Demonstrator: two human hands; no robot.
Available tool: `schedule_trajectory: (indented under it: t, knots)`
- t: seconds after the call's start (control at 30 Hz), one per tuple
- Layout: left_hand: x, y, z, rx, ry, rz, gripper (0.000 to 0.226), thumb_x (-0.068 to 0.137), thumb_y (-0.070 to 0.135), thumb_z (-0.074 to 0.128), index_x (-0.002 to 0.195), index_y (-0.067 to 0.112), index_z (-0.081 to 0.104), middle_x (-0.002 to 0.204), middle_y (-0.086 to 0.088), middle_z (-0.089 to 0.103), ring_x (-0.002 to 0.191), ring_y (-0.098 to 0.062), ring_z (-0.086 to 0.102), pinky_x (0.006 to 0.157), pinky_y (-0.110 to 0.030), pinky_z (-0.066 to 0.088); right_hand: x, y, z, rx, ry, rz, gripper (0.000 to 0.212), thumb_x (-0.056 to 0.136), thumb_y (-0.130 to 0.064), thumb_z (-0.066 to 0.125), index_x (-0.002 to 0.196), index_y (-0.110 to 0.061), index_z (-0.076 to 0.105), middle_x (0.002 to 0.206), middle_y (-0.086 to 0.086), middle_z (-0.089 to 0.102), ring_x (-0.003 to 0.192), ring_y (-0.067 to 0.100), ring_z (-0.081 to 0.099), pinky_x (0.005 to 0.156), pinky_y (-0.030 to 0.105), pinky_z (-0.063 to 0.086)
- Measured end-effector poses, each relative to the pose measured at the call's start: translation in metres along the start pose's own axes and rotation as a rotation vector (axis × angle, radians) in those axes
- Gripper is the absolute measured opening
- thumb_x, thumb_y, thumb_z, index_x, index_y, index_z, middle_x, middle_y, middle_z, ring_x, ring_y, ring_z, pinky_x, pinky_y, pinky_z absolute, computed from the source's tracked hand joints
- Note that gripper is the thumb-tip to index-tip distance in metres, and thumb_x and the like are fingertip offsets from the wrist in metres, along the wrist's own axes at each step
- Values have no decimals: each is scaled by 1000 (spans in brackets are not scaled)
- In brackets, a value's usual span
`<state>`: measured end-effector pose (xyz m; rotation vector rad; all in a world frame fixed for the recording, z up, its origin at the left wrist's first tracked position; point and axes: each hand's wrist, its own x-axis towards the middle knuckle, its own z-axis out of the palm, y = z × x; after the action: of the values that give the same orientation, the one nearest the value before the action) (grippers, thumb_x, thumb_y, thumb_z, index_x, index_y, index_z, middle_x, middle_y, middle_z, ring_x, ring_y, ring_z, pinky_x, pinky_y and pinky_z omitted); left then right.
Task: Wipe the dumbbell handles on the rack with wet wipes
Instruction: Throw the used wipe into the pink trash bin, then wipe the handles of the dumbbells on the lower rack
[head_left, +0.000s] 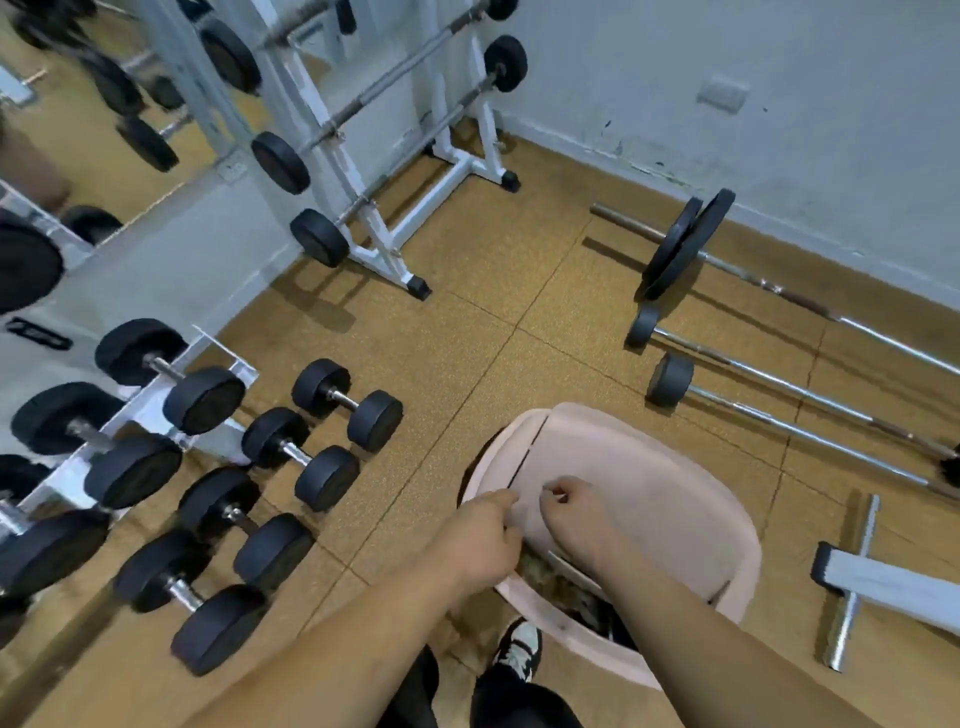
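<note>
Both my hands are over a pink swing-lid bin (675, 499) on the floor. My left hand (483, 535) rests against the lid flap with its fingertips on it, and the flap is tilted so that rubbish shows underneath. My right hand (571, 506) has curled fingers that pinch a small pale scrap, seemingly a wet wipe (555, 494), over the lid. Black dumbbells (171, 379) with steel handles lie on the grey rack (150, 402) at the left. More dumbbells (345, 410) stand in a row on the floor beside it.
A white barbell rack (457, 156) stands at the back by the wall. Barbells (779, 384) lie on the floor at the right. A bench foot (852, 582) is at the lower right. My shoe (519, 649) is beside the bin. Brown floor tiles (467, 322) show between them.
</note>
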<state>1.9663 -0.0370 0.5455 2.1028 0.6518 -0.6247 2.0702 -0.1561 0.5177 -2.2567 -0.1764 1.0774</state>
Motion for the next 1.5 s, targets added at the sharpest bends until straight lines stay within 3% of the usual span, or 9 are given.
schedule_trajectory:
  t: [0.1, 0.17, 0.37, 0.5, 0.6, 0.83, 0.97, 1.27, 1.5]
  knots:
    - [-49, -33, -9, -265, 166, -89, 32, 103, 28, 50, 132, 33, 61, 121, 7, 70, 101, -8, 66, 87, -16, 52, -17, -36, 22, -58, -80, -81, 21, 95, -25, 49, 77, -27, 59, 79, -4, 62, 79, 19, 57, 75, 31, 45]
    - [-93, -62, -25, -424, 305, -155, 26, 103, 23, 51, 121, 36, 64, 109, 11, 70, 95, -7, 66, 79, -10, 49, -41, -71, 51, -68, -161, -142, 26, 95, -23, 48, 70, -23, 53, 70, -1, 56, 70, 19, 53, 68, 31, 42]
    - [-233, -154, -46, -896, 750, -323, 20, 99, 17, 56, 108, 31, 67, 96, -4, 77, 84, -18, 71, 66, -16, 53, -140, -154, 170, -150, -349, -290, 22, 102, -21, 54, 98, -6, 70, 100, 19, 75, 90, 32, 71, 78, 39, 56]
    - [-346, -229, -23, -1078, 972, -372, 15, 95, 16, 59, 97, 24, 72, 81, 4, 71, 72, -7, 65, 78, -35, 59, -235, -188, 274, -218, -498, -433, 22, 103, -25, 55, 102, -11, 72, 92, 13, 76, 82, 21, 69, 75, 36, 55]
    - [-448, -296, 15, -1231, 1126, -461, 14, 98, 19, 58, 97, 22, 72, 82, 2, 73, 76, -10, 68, 76, -31, 57, -326, -189, 372, -284, -670, -508, 18, 106, -31, 56, 106, -20, 71, 95, 6, 78, 88, 17, 74, 84, 36, 60]
    - [-632, -429, 95, -1384, 1340, -621, 22, 99, 27, 58, 92, 12, 73, 89, -12, 75, 75, -16, 66, 84, -46, 57, -501, -163, 566, -422, -1000, -545, 18, 104, -30, 62, 113, -20, 73, 95, 4, 79, 92, 21, 76, 88, 42, 63]
    - [-704, -488, 123, -1513, 1451, -688, 17, 97, 22, 58, 96, 12, 72, 87, -11, 76, 75, -15, 67, 79, -41, 56, -573, -154, 657, -548, -1116, -575, 17, 104, -29, 61, 109, -18, 74, 95, 8, 79, 90, 21, 75, 88, 43, 61]
    - [-835, -641, 148, -1622, 1724, -870, 22, 98, 22, 62, 76, 16, 61, 63, 3, 63, 62, -11, 59, 67, -26, 48, -682, -162, 890, -832, -1271, -671, 25, 105, -23, 55, 100, -3, 71, 66, 7, 60, 60, 21, 52, 57, 31, 44]
    - [-971, -729, 207, -1796, 1947, -982, 20, 100, 24, 63, 87, 8, 65, 65, -1, 63, 61, -14, 59, 62, -29, 48, -829, -124, 1045, -1065, -1505, -675, 25, 105, -21, 54, 105, 0, 68, 67, 7, 65, 59, 20, 53, 54, 30, 40]
